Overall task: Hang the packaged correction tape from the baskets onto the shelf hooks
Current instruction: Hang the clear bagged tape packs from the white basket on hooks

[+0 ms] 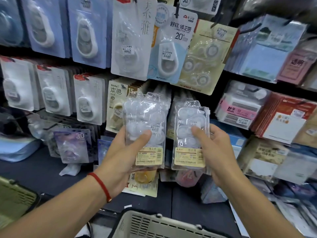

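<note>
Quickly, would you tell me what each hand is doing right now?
Left hand: holding a clear correction tape pack.
Right hand: holding a second clear correction tape pack.

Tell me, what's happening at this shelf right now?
A person is restocking a shop display. The left hand grips one clear plastic pack of correction tape with a yellow label, and the right hand grips a second, similar pack. Both packs are held up before the hanging stock, not yet on hooks. A grey slotted plastic basket sits below.

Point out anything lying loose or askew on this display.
Below the hooks, a purple carded pack marked 3.0 leans tilted on the dark ledge instead of hanging, and a crumpled clear wrapper lies beside it.
</note>
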`<state>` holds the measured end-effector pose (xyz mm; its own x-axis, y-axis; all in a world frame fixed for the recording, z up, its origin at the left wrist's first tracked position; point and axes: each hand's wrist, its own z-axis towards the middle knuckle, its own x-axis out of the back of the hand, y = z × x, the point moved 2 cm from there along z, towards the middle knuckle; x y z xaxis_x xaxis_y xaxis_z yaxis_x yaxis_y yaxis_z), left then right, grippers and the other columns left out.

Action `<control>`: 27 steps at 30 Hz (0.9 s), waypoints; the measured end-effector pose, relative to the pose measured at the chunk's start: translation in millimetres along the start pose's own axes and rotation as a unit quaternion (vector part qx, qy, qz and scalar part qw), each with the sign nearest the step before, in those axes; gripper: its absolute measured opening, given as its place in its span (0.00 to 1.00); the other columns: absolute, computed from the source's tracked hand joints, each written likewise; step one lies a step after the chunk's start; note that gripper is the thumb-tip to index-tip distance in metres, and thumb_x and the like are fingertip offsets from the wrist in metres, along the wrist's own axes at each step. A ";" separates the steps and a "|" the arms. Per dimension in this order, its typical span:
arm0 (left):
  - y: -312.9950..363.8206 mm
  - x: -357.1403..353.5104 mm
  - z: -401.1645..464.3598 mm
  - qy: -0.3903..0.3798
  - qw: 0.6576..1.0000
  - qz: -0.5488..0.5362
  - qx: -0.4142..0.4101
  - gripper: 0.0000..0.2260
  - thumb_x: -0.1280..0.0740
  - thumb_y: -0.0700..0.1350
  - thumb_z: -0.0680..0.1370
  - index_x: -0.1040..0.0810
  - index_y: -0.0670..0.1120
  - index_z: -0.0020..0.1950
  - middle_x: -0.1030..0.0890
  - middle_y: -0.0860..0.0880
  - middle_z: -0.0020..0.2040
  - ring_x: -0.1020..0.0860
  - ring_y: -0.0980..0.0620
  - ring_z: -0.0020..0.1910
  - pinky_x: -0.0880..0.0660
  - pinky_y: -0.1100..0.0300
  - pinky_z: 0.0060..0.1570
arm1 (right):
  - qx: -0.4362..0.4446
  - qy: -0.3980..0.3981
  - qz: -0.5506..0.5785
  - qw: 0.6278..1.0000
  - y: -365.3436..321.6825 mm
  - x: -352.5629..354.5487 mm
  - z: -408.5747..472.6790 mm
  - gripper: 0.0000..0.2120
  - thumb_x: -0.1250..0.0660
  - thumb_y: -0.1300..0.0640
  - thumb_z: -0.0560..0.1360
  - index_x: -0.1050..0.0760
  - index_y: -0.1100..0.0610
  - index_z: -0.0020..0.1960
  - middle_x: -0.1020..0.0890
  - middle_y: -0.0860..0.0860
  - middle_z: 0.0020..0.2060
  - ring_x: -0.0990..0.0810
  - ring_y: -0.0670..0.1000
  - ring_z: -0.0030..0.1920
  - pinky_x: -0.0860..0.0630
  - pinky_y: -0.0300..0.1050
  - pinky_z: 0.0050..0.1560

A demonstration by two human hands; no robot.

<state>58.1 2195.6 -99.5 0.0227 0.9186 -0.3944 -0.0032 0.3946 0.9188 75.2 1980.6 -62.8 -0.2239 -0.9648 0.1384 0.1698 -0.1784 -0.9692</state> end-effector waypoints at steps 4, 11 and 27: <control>-0.7 1.2 0.6 0.001 1.000 0.002 -0.012 0.21 0.27 0.49 0.77 0.24 0.52 0.70 0.14 0.45 0.61 0.16 0.39 0.60 0.23 0.32 0.64 | -0.022 -0.003 0.018 1.000 0.8 3.6 8.9 0.06 0.29 0.47 0.81 0.15 0.48 0.51 0.11 0.57 0.49 0.13 0.66 0.53 0.19 0.74 0.54; -1.3 3.3 1.8 -0.001 0.999 0.010 -0.035 0.24 0.23 0.52 0.72 0.23 0.52 0.67 0.13 0.47 0.60 0.16 0.41 0.61 0.24 0.31 0.65 | -0.042 -0.004 0.010 0.999 1.1 4.1 15.0 0.09 0.27 0.47 0.79 0.14 0.53 0.47 0.12 0.63 0.49 0.15 0.71 0.53 0.20 0.77 0.54; 1.9 -9.6 -3.6 -0.058 0.998 -0.016 0.026 0.22 0.27 0.55 0.75 0.23 0.52 0.67 0.13 0.43 0.58 0.13 0.35 0.51 0.15 0.43 0.36 | 0.089 -0.087 -0.091 0.988 8.6 -23.4 -18.0 0.15 0.33 0.45 0.83 0.23 0.54 0.44 0.18 0.49 0.34 0.20 0.55 0.34 0.24 0.45 0.34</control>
<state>54.2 2187.6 -94.0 0.1376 0.8963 -0.4216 0.0514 0.4186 0.9067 64.6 2005.2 -78.0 -0.1009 -0.9297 0.3541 0.3110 -0.3676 -0.8765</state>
